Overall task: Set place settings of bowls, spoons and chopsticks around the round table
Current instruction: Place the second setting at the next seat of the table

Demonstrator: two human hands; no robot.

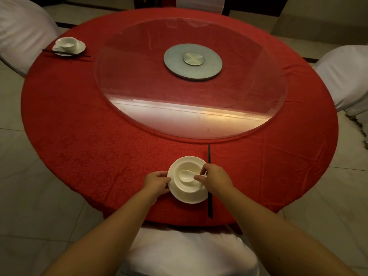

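Note:
At the near edge of the round red table (83, 148) stands a white plate (191, 197) with a white bowl (186, 166) on it. A white spoon (186, 174) lies in the bowl. My left hand (157, 182) grips the plate's left rim. My right hand (215, 177) pinches the spoon's handle at the bowl's right side. Black chopsticks (209, 204) lie just right of the plate, partly hidden by my right hand. A second setting, a bowl on a plate (68, 45) with black chopsticks (65, 53) beside it, sits at the far left.
A glass turntable (191, 116) with a grey metal hub (192, 62) covers the table's middle. White-covered chairs stand in front of me (189, 253), at the far left (22, 30), at the right (346, 76) and at the far side.

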